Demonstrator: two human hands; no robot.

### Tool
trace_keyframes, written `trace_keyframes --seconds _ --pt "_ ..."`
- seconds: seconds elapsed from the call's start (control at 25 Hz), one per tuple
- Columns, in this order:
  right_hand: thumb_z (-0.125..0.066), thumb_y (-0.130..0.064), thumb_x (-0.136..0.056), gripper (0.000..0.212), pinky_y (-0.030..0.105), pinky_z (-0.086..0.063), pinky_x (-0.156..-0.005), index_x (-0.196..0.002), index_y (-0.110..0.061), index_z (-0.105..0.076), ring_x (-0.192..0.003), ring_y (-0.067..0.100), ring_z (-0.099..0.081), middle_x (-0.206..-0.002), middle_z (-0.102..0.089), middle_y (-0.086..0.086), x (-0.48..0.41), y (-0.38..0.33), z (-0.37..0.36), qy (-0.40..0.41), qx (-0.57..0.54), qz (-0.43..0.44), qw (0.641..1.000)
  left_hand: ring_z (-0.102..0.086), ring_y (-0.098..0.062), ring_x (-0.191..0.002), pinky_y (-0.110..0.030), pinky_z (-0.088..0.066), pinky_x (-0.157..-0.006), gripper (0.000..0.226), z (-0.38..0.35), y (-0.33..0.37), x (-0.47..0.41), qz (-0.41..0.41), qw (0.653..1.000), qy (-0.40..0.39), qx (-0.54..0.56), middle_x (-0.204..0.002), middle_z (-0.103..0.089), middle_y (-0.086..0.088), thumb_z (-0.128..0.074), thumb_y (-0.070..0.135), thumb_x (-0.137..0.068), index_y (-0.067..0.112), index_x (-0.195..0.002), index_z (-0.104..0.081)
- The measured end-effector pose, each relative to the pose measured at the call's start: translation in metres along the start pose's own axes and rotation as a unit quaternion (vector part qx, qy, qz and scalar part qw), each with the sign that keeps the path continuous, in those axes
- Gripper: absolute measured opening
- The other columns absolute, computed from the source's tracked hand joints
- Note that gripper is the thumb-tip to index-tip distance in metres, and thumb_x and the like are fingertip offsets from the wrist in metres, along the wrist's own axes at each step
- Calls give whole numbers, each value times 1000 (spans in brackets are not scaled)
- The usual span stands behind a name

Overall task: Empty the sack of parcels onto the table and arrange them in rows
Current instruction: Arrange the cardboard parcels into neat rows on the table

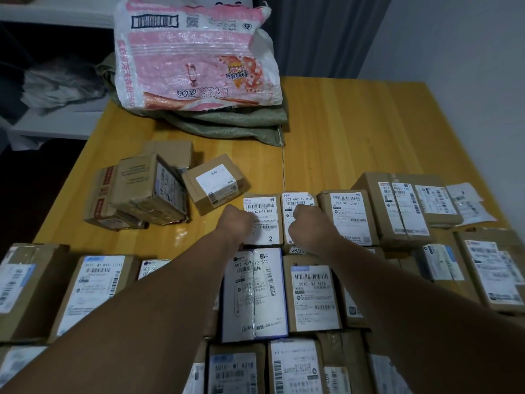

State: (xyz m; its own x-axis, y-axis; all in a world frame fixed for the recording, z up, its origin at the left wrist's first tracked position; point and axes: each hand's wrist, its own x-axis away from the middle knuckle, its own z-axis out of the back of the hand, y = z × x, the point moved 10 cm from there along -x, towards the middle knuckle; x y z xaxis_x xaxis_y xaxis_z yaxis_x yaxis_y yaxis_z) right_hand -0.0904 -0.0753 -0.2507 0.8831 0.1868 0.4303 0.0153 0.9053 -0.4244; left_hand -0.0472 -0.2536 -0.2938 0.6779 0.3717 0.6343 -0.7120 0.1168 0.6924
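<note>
Your forearms pass low over the near rows (pixel 312 294). If you drop the elbows or pull back fast, they can drag those parcels out of line.

In the far row, your left hand (pixel 237 221) lies on the left parcel (pixel 264 211) and your right hand (pixel 308 226) on the right parcel (pixel 298 200). The fingers are hidden behind the knuckles, so I cannot tell if they grip or only press. The two parcels touch already. Push too hard to the right and the next parcel (pixel 348 214) probably shifts too.

To the left, apart from the row, a loose pile (pixel 142 194) leans w/ a small box (pixel 216 182) beside it. It sits near the table (pixel 355 123) edge, so a knock may send it off.

At the far end the green sack (pixel 227 120) lies flat w/ the pink sack (pixel 196 52) on it; both seem emptied. A thread (pixel 283 166) runs from the green sack to the far row and may catch.
</note>
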Motion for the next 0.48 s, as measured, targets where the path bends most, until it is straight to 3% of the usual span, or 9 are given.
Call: trace_keyframes --seconds 0.08,0.12,0.2,0.28,0.36,0.48 --pt "-43 -7 -85 28 41 -52 -88 -109 -7 -58 -108 38 -58 -116 -58 15 0 -5 5 1 -11 -4 1000 -45 -19 -63 -26 -31 -53 23 19 5 3 -7 999 39 10 -80 -55 -10 -52 8 -95 3 -117 -55" --pt "-44 -7 -85 22 37 -49 -84 -102 -8 -57 -108 38 -57 -116 -58 17 0 -13 7 4 -11 8 1000 -47 -20 -66 -26 -32 -53 27 31 9 5 -17 998 58 21 -84 -58 -12 -53 5 -93 3 -120 -57" --pt "-46 -8 -86 7 34 -43 -76 -89 -11 -52 -107 39 -57 -115 -59 19 -1 -30 11 9 -13 25 1000 -55 -23 -80 -27 -40 -59 34 53 13 11 -31 995 87 38 -105 -65 -12 -56 4 -92 4 -125 -58" --pt "-49 -11 -89 14 37 -47 -80 -100 -9 -56 -110 40 -55 -120 -54 17 -3 -50 7 9 -21 36 999 -59 -26 -101 -31 -50 -74 35 78 16 18 -52 991 116 51 -121 -65 -6 -59 10 -94 6 -129 -59" --pt "-52 -15 -91 18 38 -46 -83 -108 -9 -55 -113 40 -53 -122 -53 16 -2 -73 -1 7 -25 50 998 -60 -28 -104 -34 -51 -81 31 104 16 22 -74 984 151 51 -118 -67 -8 -59 11 -95 6 -125 -63" --pt "-55 -15 -87 25 36 -47 -85 -111 -10 -57 -112 39 -56 -121 -56 17 2 -98 -12 16 -32 61 997 -65 -35 -98 -35 -51 -72 17 130 21 19 -92 980 175 20 -107 -69 -16 -56 7 -91 7 -105 -64"
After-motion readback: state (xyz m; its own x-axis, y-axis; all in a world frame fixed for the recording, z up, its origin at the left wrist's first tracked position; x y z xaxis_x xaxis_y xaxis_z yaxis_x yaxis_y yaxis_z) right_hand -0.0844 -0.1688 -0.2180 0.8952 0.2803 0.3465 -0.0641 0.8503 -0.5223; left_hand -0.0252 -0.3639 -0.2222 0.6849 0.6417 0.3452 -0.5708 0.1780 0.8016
